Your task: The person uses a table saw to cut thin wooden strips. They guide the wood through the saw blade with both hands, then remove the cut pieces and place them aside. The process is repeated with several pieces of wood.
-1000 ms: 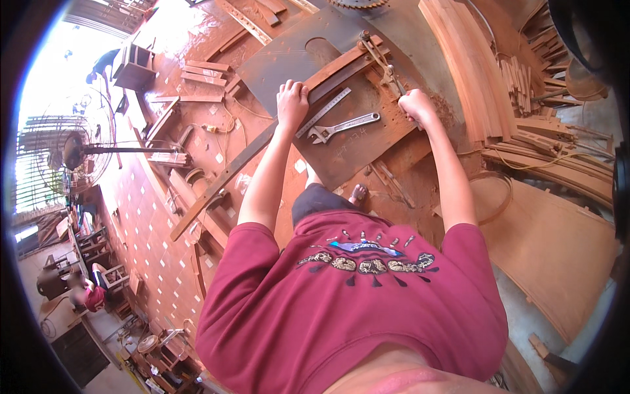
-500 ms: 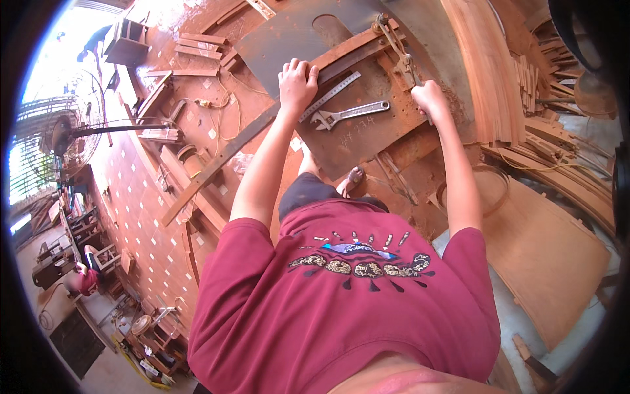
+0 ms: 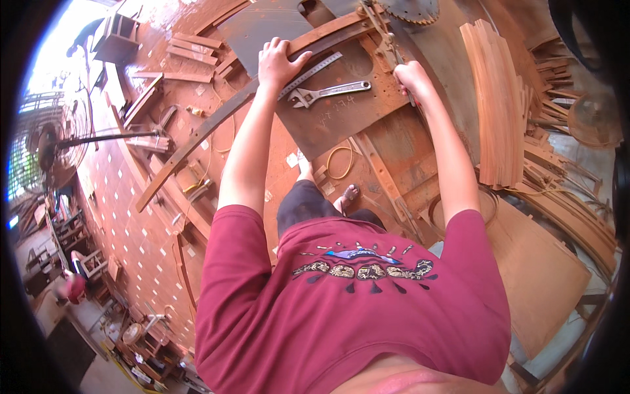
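Note:
A long wooden strip runs from the lower left up across the dark metal table. My left hand is closed over the strip, its thumb stretched out toward the right. At the strip's far end sits a metal locking clamp, and my right hand is wrapped round its handle. Between my hands lie a steel ruler and a silver adjustable wrench, both untouched on the table. How the clamp's jaws meet the wood is hard to make out.
A toothed circular saw blade stands just beyond the clamp. Curved boards are stacked on the right, beside a flat wooden sheet. Offcuts and a standing fan are on the left. A yellow loop lies near my feet.
The table and my hands now appear farther left and higher in the view. The saw blade has come into sight. My left thumb has spread outward; my right hand still grips the clamp.

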`<state>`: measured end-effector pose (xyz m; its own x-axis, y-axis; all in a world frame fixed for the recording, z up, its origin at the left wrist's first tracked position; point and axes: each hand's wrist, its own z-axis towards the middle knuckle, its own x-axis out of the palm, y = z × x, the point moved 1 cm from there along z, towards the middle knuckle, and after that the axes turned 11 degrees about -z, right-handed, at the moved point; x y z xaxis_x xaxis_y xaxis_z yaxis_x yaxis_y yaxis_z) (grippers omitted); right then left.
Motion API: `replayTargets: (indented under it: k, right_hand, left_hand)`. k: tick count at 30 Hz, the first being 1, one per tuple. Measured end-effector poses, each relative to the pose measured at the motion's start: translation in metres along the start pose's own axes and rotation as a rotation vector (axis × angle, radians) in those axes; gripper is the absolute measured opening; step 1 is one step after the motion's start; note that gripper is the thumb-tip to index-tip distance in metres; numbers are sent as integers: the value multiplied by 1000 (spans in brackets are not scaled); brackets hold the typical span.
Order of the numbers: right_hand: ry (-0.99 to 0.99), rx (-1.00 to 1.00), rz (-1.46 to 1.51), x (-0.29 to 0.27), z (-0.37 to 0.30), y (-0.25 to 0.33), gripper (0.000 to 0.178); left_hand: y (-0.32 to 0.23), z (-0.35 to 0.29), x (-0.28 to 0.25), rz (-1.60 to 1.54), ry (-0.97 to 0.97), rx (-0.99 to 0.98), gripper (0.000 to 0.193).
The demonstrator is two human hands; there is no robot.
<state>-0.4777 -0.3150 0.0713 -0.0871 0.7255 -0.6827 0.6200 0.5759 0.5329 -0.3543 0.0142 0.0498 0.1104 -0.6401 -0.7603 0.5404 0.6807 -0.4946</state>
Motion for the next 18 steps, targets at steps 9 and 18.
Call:
replayTargets:
  k: [9,18]
  right_hand:
    - [-81,17,55,15,1,-1,22]
    - [-85,-26,3,40,40,-24,27]
  left_hand:
    - [8,1,12,41,-48,54,61]
    - [28,0,33,49,-58,88,62]
